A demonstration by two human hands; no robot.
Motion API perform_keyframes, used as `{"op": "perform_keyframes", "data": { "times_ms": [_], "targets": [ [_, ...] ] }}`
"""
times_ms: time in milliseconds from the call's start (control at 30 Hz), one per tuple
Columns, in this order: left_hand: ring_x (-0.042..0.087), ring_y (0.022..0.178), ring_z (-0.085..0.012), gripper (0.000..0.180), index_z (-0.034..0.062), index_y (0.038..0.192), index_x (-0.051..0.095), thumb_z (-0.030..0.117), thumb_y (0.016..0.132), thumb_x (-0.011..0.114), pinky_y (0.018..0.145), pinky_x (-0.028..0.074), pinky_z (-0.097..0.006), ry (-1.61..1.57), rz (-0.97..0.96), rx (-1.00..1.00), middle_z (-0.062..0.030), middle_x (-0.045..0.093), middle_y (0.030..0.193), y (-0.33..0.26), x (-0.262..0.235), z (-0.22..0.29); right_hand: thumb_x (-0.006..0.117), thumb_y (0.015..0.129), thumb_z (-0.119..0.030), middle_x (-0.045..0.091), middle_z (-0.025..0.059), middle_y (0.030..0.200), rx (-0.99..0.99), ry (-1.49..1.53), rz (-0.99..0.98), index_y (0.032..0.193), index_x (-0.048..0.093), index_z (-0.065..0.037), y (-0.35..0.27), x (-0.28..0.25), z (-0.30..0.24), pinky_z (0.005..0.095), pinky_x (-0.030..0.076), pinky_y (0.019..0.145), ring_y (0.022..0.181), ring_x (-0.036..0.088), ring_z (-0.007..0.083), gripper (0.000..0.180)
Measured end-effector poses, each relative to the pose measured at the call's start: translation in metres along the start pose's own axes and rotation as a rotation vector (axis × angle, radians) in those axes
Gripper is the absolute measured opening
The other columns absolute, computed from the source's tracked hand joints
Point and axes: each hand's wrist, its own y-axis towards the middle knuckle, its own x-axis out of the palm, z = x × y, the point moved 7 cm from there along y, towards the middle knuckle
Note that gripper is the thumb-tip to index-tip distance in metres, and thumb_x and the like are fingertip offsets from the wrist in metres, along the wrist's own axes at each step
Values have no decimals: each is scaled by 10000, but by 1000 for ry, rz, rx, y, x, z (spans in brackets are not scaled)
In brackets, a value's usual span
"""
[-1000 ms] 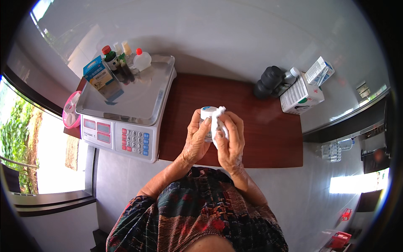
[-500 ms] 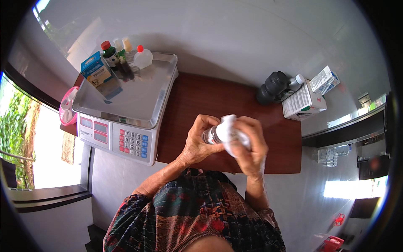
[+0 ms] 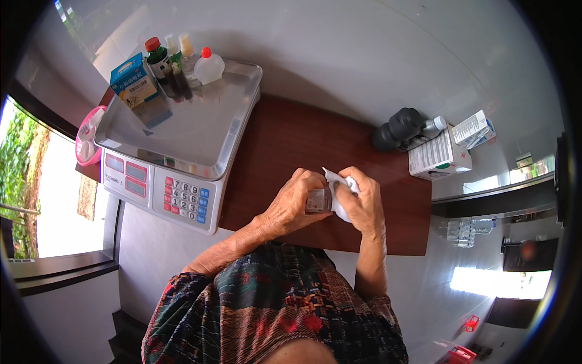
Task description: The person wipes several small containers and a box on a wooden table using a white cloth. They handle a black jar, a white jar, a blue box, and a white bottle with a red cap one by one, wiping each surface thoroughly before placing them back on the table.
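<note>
Small bottle (image 3: 317, 200) clamped in left hand (image 3: 295, 205) at six o'clock of the brown counter (image 3: 291, 139), steadied for wiping; white cloth (image 3: 341, 193) pinched by right hand (image 3: 365, 203) against its three-o'clock end.

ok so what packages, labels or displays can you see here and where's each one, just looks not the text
Blue and white carton: upright at the scale tray's far left corner.
Scale front panel: white, two red display windows, blue and white keypad, left of the hands.
White printed box: flat at the wooden counter's right end.
Small white and blue carton: right of that box.
Small labelled bottle: in the left hand; right hand holds a white cloth against it.
</note>
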Motion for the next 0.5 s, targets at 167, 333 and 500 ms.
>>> {"op": "perform_keyframes", "data": {
  "times_ms": [167, 333, 500],
  "targets": [
    [563, 931, -214, 647, 85, 1054, 387, 109, 631, 875, 766, 500, -348, -291, 5, -91, -139, 547, 1036, 3, -5, -1, 604, 868, -119, 625, 28, 716, 110, 143, 85, 925, 648, 5, 6, -23, 34, 219, 437, 559, 633, 537, 55, 143],
    [493, 1039, -145, 601, 87, 1056, 448, 158, 644, 879, 868, 455, -321, -774, 102, -323, -58, 485, 1081, -4, 2, -16, 611, 904, -187, 645, 96, 992, 4, 808, 115, 1073, 626, 38, -10, -4, 18, 261, 485, 782, 904, 609, 143, 282],
    [545, 1019, -143, 450, 72, 1093, 482, 243, 788, 764, 886, 493, -309, -1447, 212, -596, -50, 539, 1094, -24, 23, -30, 464, 987, -266, 596, 92, 1122, -176, 651, -51, 1170, 556, 64, -19, 27, 1, 282, 451, 864, 985, 572, 161, 388]
  ]
}}
